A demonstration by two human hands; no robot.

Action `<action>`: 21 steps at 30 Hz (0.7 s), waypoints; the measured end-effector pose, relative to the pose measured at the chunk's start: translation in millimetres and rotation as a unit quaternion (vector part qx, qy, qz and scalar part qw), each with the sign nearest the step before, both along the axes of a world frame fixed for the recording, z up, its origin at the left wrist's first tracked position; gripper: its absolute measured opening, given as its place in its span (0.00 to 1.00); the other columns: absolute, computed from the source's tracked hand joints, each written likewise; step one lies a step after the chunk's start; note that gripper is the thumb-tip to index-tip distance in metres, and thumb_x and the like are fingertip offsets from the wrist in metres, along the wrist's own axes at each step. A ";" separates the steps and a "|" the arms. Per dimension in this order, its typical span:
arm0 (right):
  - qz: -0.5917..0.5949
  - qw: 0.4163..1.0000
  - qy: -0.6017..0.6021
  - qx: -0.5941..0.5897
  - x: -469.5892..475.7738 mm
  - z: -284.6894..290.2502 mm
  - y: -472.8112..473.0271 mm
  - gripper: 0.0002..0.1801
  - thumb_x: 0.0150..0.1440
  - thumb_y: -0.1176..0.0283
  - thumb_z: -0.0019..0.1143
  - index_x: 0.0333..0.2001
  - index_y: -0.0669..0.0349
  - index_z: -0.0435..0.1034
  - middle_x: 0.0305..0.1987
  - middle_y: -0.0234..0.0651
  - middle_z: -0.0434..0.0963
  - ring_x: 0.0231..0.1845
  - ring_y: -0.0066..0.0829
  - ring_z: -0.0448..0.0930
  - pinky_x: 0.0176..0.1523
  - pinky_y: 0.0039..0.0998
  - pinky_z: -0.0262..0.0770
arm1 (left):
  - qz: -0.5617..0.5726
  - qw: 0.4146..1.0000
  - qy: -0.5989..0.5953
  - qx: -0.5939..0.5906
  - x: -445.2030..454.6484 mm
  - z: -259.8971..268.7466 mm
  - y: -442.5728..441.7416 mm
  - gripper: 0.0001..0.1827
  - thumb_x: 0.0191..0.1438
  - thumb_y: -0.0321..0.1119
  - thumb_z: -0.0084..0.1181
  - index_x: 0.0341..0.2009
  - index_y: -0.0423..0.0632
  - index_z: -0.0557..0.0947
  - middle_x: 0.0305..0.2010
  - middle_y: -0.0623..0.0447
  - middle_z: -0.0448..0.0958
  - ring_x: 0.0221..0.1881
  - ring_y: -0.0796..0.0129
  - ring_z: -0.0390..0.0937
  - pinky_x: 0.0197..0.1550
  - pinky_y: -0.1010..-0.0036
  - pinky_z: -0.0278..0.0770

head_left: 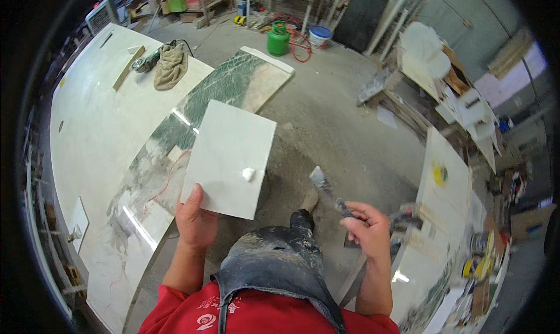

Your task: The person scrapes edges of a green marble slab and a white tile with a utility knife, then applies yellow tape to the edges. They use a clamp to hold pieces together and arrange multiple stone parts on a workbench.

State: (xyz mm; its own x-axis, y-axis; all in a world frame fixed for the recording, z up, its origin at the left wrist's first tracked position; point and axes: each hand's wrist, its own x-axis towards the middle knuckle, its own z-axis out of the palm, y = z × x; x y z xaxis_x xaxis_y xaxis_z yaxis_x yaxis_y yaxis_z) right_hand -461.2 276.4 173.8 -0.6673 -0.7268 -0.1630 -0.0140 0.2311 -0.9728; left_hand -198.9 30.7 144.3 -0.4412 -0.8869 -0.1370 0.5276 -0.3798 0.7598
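Observation:
My left hand (195, 220) grips the lower left corner of a white rectangular board (229, 154), thumb on top, fingers hidden beneath. A small lump of white paste (249, 174) lies on the board near its right edge. In my right hand (366, 228) is a paste-smeared putty knife (329, 187), held by its handle, with white paste on the blade tip. The blade is apart from the board, to its right, above the floor. Behind the board stretches a polished green and white marble slab (188, 115).
A large white slab (113, 128) at the left bears an angle grinder (146, 63) and a cloth (171, 67). A green gas cylinder (278, 39) and a lidded bucket (320, 37) stand on the floor ahead. At the right, a worktop (422, 264) carries several cans and tools.

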 end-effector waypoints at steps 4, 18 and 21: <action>0.033 0.966 -0.242 -0.085 -133.6 -40.4 -75.3 0.20 0.59 0.76 0.62 0.55 0.71 0.73 0.36 0.44 0.84 0.20 0.19 0.76 0.19 0.19 0.66 | 0.084 0.994 0.032 0.058 -46.8 -40.9 -58.1 0.27 0.72 0.45 0.46 0.68 0.43 0.70 0.67 0.48 0.75 0.65 0.56 0.74 0.68 0.56 0.70; 0.225 0.876 -0.425 -0.028 -400.6 -98.1 -424.8 0.20 0.65 0.72 0.54 0.58 0.71 0.67 0.36 0.48 0.82 0.20 0.27 0.77 0.17 0.23 0.67 | 0.307 0.941 0.066 0.123 -225.7 -35.0 -137.0 0.29 0.73 0.43 0.44 0.72 0.40 0.63 0.72 0.43 0.69 0.71 0.51 0.70 0.71 0.51 0.70; 0.253 0.880 -0.403 0.008 -407.8 -107.1 -488.8 0.22 0.65 0.73 0.55 0.60 0.72 0.66 0.37 0.47 0.82 0.22 0.27 0.78 0.19 0.23 0.69 | 0.336 0.928 0.078 0.138 -259.8 -49.5 -173.4 0.30 0.73 0.44 0.44 0.72 0.39 0.63 0.72 0.43 0.69 0.70 0.51 0.70 0.70 0.51 0.70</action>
State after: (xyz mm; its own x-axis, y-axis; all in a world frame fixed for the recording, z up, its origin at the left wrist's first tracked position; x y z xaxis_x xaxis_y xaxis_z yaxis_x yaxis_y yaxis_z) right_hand -869.0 -212.4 66.7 0.0779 -0.8912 -0.4468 0.5731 0.4068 -0.7114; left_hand -458.7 -142.8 94.8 0.1667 -0.9097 -0.3803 0.8108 -0.0930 0.5779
